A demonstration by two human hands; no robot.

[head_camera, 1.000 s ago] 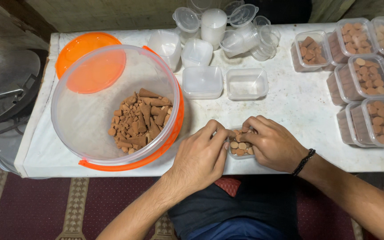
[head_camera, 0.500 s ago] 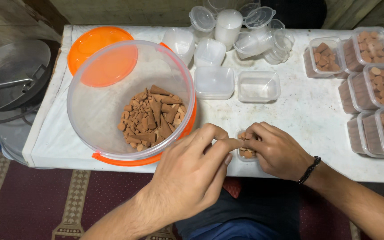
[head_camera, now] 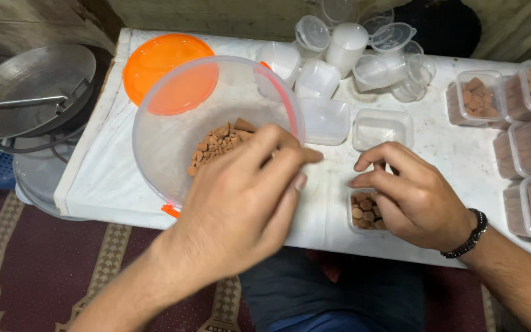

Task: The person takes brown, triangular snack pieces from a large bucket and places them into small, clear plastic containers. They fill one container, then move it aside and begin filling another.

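Note:
A big clear plastic bowl (head_camera: pixel 167 147) with an orange rim stands on the white table (head_camera: pixel 450 160), with a heap of brown cone-shaped pieces (head_camera: pixel 216 144) inside. My left hand (head_camera: pixel 247 203) stretches over the bowl's near right edge, fingers loosely extended above the heap, nothing visible in them. My right hand (head_camera: pixel 413 197) rests on a small clear container (head_camera: pixel 362 212) at the table's front edge. The container is partly filled with the same brown pieces. My thumb and forefinger curl over its top.
An orange lid (head_camera: pixel 155 58) lies behind the bowl. Empty small containers (head_camera: pixel 382 128) and stacked clear cups (head_camera: pixel 345 43) sit at the back. Several filled, closed containers (head_camera: pixel 530 147) line the right side. A metal pan (head_camera: pixel 26 86) stands off the table's left.
My left hand has left the small container and moved left and forward over the big bowl. My right hand stays on the small container.

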